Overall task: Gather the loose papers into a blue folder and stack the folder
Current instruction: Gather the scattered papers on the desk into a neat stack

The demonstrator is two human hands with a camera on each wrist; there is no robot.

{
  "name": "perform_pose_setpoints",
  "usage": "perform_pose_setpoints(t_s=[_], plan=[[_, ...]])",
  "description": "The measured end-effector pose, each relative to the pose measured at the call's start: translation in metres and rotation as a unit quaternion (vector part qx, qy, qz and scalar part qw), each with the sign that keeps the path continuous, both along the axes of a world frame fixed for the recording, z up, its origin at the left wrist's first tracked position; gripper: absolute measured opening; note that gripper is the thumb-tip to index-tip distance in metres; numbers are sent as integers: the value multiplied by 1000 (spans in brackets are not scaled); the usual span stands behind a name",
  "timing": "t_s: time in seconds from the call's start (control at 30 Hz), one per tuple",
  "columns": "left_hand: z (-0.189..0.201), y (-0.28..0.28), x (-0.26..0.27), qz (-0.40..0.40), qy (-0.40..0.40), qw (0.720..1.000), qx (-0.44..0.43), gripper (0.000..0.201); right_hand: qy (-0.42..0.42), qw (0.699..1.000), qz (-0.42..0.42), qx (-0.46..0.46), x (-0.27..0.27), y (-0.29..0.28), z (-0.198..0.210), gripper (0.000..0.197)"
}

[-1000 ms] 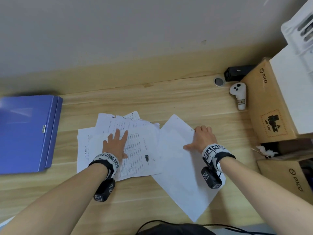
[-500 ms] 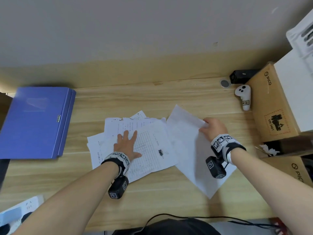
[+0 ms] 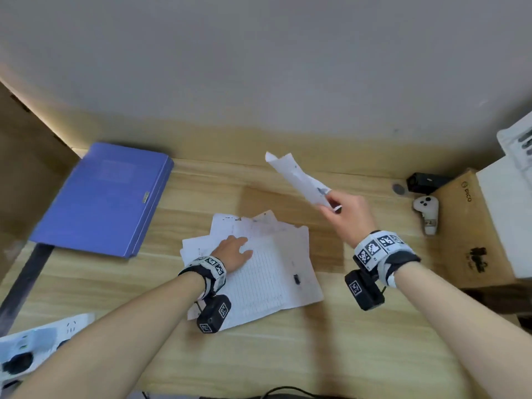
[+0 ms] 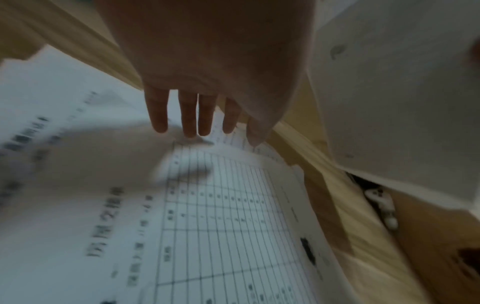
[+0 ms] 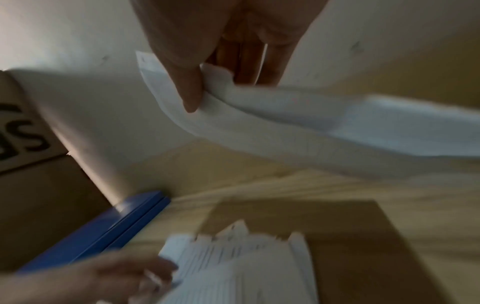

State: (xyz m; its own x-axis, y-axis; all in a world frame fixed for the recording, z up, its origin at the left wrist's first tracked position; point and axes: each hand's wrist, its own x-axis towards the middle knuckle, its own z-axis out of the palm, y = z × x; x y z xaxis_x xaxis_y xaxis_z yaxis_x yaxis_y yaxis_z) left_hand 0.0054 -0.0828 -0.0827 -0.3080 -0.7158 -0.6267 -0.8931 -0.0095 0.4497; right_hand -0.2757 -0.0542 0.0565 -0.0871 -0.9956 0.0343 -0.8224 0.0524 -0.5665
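Note:
A messy pile of printed papers [image 3: 267,263] lies in the middle of the wooden desk [image 3: 288,349]. My left hand [image 3: 234,251] rests flat on the pile with straight fingers [image 4: 189,117]; the top sheet [image 4: 233,216] carries a printed table. My right hand [image 3: 342,214] is raised above the desk and pinches one white sheet [image 3: 296,175] between thumb [image 5: 187,82] and fingers, so the sheet [image 5: 311,127] hangs curved in the air. A closed blue folder [image 3: 103,200] lies flat at the far left of the desk, and its spine [image 5: 103,232] shows beyond the pile.
Brown cardboard boxes [image 3: 475,226] stand at the right edge, with a white controller [image 3: 427,211] and a small black device [image 3: 426,181] beside them. A white power strip [image 3: 37,341] lies at the near left. A black cable [image 3: 288,391] runs along the front edge.
My right hand has lifted the single white sheet off the desk into the air. My left hand stays pressed on the pile. The head view has swung to the left.

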Motion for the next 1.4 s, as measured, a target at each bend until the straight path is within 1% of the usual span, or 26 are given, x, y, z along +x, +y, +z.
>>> perform_pose_setpoints(t_s=[0.1, 0.17, 0.2, 0.27, 0.33, 0.37, 0.4, 0.43, 0.5, 0.57, 0.6, 0.67, 0.7, 0.77, 0.87, 0.97, 1.0, 1.03, 1.1, 1.13, 1.17, 1.2, 1.27, 1.3, 1.37, 1.4], plan=[[6, 2, 34, 63, 57, 996, -13, 42, -7, 996, 60, 63, 40, 13, -35, 22], [9, 7, 54, 100, 96, 990, -13, 27, -3, 989, 97, 115, 66, 26, -59, 15], [11, 12, 61, 131, 119, 984, -3, 25, 1, 984, 111, 143, 77, 33, -73, 13], [8, 21, 75, 208, 169, 963, 44, 32, 6, 973, 125, 194, 96, 47, -98, 10], [1, 30, 86, 246, 177, 950, 77, 51, 9, 965, 131, 225, 109, 59, -119, 8], [-5, 35, 90, 248, 165, 950, 88, 64, 10, 962, 133, 237, 114, 64, -127, 8], [-8, 39, 91, 249, 157, 950, 102, 71, 10, 959, 135, 248, 118, 68, -134, 9], [-13, 43, 92, 256, 166, 945, 117, 68, 9, 956, 138, 260, 120, 71, -140, 10], [-14, 51, 89, 261, 186, 940, 114, 45, 8, 948, 152, 280, 123, 75, -151, 17], [-18, 56, 85, 267, 215, 934, 98, 24, 2, 940, 168, 297, 122, 75, -160, 34], [-17, 58, 82, 266, 230, 931, 99, 19, -6, 938, 172, 302, 121, 75, -162, 45], [-18, 60, 79, 267, 239, 928, 98, 33, -25, 935, 175, 307, 118, 74, -163, 59], [-19, 60, 78, 270, 231, 930, 96, 37, -35, 934, 178, 306, 117, 73, -161, 61], [-22, 59, 77, 271, 209, 935, 94, 37, -54, 934, 177, 306, 114, 70, -159, 55], [-26, 58, 78, 252, 168, 950, 78, 27, -79, 938, 159, 297, 109, 56, -153, 40], [-24, 57, 81, 230, 144, 961, 58, 22, -40, 966, 123, 224, 101, 26, -146, 29], [-23, 57, 82, 224, 138, 963, 52, 21, -22, 974, 109, 199, 98, 15, -145, 32], [-22, 56, 84, 220, 134, 965, 46, 21, -8, 978, 98, 184, 96, 4, -144, 40], [-21, 55, 87, 214, 133, 967, 37, 26, 10, 978, 94, 183, 92, -15, -144, 62], [-20, 55, 88, 209, 134, 968, 32, 29, 20, 976, 103, 191, 92, -23, -144, 69], [-20, 55, 89, 204, 134, 969, 25, 32, 35, 972, 122, 195, 92, -29, -144, 68], [-19, 55, 90, 202, 135, 970, 20, 36, 50, 969, 144, 195, 93, -34, -147, 58], [-20, 55, 92, 205, 142, 968, 17, 41, 57, 964, 165, 198, 97, -38, -151, 23], [-20, 55, 93, 209, 147, 967, 19, 41, 46, 964, 163, 206, 98, -37, -152, 13], [-23, 54, 95, 216, 154, 964, 20, 42, 17, 968, 142, 205, 97, -35, -158, 10], [-24, 54, 95, 218, 154, 964, 20, 41, 14, 973, 137, 187, 95, -34, -161, 8]])
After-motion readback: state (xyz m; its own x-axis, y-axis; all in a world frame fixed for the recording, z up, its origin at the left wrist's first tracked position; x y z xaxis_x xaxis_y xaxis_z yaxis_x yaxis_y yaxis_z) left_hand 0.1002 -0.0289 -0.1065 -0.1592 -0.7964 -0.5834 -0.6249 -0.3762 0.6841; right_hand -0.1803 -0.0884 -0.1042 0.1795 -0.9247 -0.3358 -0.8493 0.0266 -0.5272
